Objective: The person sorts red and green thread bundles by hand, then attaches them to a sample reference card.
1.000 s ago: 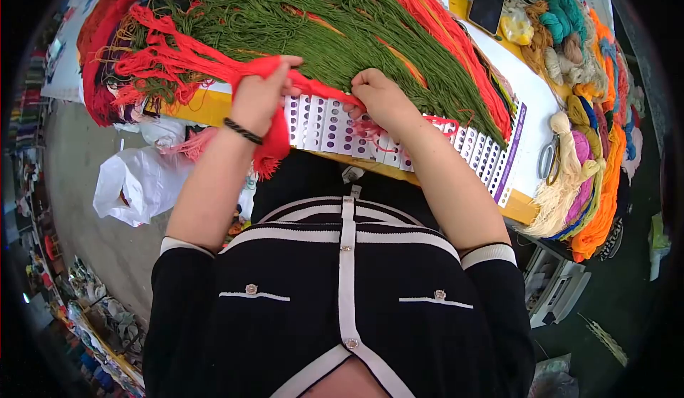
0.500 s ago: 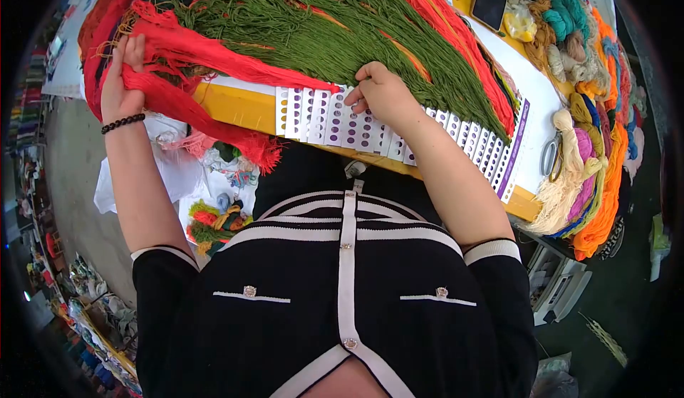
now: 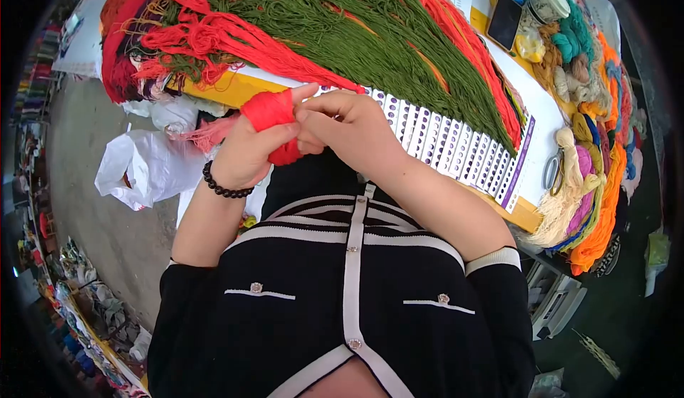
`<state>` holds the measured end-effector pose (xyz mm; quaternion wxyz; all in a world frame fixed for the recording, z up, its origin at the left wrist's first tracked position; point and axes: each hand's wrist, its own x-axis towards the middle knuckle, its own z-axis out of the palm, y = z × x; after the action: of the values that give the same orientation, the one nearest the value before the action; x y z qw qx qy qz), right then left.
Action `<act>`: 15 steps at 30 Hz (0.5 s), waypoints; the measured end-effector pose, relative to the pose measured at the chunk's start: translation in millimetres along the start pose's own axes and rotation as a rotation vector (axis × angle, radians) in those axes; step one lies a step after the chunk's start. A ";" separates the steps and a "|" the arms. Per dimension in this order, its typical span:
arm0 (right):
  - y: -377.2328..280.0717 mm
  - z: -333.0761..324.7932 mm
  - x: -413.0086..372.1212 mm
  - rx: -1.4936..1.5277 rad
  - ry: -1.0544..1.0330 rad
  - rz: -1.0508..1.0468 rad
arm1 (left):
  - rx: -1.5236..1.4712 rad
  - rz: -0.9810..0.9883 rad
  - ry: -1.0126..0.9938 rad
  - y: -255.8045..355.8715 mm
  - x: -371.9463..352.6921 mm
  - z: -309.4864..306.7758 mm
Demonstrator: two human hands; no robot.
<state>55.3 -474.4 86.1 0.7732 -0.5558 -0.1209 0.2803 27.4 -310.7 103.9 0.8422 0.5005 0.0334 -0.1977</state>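
- Red yarn (image 3: 267, 111) circles the left hand (image 3: 246, 147), a thick band around its fingers; that hand is partly curled and has hold of the bundle.
- Just beside it, the right hand (image 3: 355, 131) bends inward, thumb and forefinger close together near the left fingers. I cannot tell whether a strand is pinched there.
- Beyond the grip, loose red strands (image 3: 231, 38) lie next to green yarn (image 3: 370, 49) on the table (image 3: 221, 92).
- Right of the grip runs a row of spotted white strips (image 3: 456, 147); well apart, farther right, are the scissors (image 3: 551, 164).
- For good winding, I would leave the left fingers slightly spread, so the band lies flat and slips off easily.
- Light, even tension from the right fingertips should serve best; a hard tug could bunch the turns.
- Best hold the band clear of those loose strands, which look ready to snag.
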 end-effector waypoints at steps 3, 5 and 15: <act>-4.9 6.4 -4.7 0.122 0.105 0.161 | 0.151 -0.002 -0.050 -6.1 -0.4 -2.1; -5.2 5.7 -4.9 0.149 0.107 0.194 | 0.256 0.014 -0.121 -8.4 -2.7 -3.1; -16.4 14.3 -13.4 0.222 0.147 0.076 | 0.190 -0.006 -0.035 -2.6 -7.7 -13.6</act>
<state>42.2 -474.4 108.0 0.8256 -0.4900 -0.0112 0.2796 21.3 -297.9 97.0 0.7909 0.5744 0.0015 -0.2110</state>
